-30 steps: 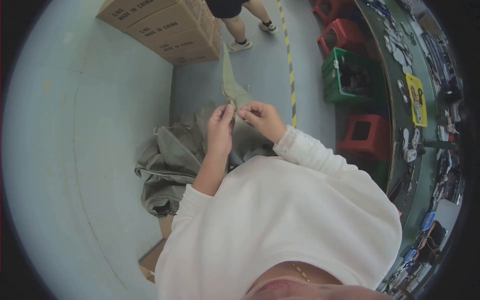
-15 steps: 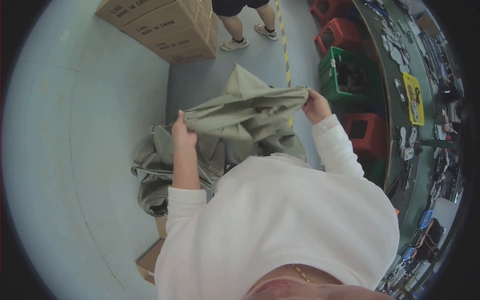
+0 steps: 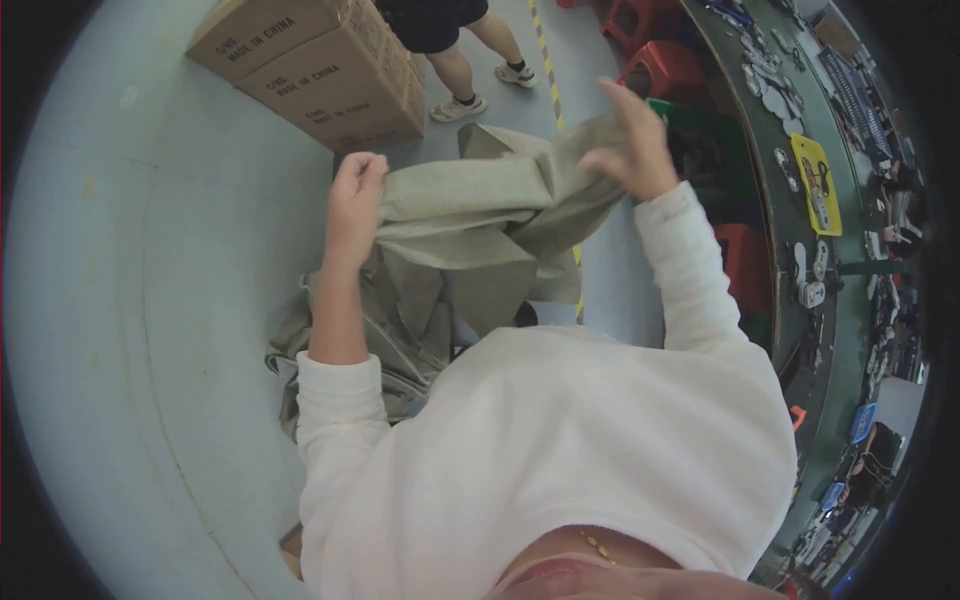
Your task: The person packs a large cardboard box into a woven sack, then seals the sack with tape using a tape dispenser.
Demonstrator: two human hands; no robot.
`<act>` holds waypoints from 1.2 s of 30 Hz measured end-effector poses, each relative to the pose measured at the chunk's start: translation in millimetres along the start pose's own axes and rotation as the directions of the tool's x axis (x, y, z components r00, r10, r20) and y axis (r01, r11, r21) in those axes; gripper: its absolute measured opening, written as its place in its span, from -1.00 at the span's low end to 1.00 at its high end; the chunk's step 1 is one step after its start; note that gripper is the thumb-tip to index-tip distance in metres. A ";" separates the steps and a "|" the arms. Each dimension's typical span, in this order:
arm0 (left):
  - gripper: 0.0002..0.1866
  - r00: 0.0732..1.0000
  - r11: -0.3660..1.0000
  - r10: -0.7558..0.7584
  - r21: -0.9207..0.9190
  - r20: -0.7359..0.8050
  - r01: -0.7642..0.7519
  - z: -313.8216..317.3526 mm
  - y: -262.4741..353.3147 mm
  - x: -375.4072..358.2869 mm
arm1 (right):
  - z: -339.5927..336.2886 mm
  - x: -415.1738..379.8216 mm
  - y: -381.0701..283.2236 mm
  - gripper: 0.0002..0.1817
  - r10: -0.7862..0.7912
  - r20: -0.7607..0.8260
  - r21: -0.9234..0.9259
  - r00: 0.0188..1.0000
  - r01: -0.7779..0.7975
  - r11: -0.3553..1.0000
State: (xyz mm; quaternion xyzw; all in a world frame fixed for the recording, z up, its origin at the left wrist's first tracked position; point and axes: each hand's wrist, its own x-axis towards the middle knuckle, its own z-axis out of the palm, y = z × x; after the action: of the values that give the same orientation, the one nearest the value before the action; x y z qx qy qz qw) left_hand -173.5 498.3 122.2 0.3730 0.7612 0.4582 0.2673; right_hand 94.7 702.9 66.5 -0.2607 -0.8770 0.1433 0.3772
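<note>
A grey-green cloth (image 3: 465, 192) hangs in folds in front of my chest. My left hand (image 3: 357, 200) is closed on its left end, thumb and fingers pinched together. At the right end, my right hand (image 3: 635, 148) has its thumb and fingers spread apart, next to the cloth and slightly blurred. More grey-green material (image 3: 375, 330) lies in a heap below my left forearm, partly hidden by the arm and the hanging cloth.
Stacked cartons (image 3: 310, 80) stand at the upper left, with a person's legs (image 3: 452, 72) beside them. Red stools (image 3: 672, 70), a green crate (image 3: 705, 150) and a long workbench (image 3: 745, 130) with a yellow tray (image 3: 815, 185) are on the right.
My right hand has opened from its pinch on the cloth and moved up. My left hand has risen slightly, the cloth is folded differently, and the person's legs have shifted left.
</note>
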 end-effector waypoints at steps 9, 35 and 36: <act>-0.84 0.886 0.884 0.463 0.086 -0.020 -0.460 17.3 44.4 6.8 | 70.2 7.3 -78.9 -0.84 0.135 0.446 0.416 0.885 -0.338 0.844; -0.39 0.931 0.333 0.358 0.941 -0.069 -0.058 -48.3 -225.2 -12.6 | -58.0 -23.7 -26.2 -0.39 -0.074 -0.028 0.862 0.997 0.062 0.503; -0.36 0.971 0.345 0.228 0.938 -0.074 -0.009 -58.4 -245.1 -19.6 | -71.1 -25.8 -21.9 -0.40 -0.039 -0.089 0.845 0.995 0.096 0.527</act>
State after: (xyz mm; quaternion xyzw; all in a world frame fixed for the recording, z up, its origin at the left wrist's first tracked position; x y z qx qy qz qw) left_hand -285.0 379.3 -70.8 0.4668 0.8786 -0.0035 -0.1004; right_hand 154.3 674.2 109.0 -0.0153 -0.6954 0.5282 0.4871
